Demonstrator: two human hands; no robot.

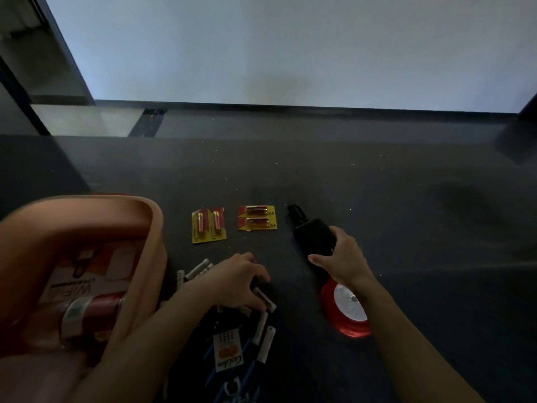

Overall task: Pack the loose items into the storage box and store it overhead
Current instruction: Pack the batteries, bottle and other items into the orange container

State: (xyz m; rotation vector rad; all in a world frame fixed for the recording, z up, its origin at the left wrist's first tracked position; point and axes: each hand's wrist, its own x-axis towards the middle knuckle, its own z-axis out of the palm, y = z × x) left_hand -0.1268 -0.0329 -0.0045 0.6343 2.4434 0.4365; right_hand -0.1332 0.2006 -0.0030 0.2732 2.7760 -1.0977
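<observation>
The head camera looks down on a dark table. The pink plastic storage box stands open at the lower left of the frame. A red can with a white band already lies inside it.

Just right of the box, the left hand has its fingers curled down over a heap of small white sticks. I cannot tell if it has pinched one or only touches them. They look light and round, so I think they will roll. Scooping a few at once should work best.

In the middle right, the right hand is wrapped around the near end of a chunky black tool. The tool looks hard and stiff, maybe a bit heavy, so its thick middle seems the best place to hold.

A red ribbon roll lies flat just below that hand.

Above the left hand, a yellow card of batteries and a second yellow card lie flat. They look thin, so lifting an edge first may help.
</observation>
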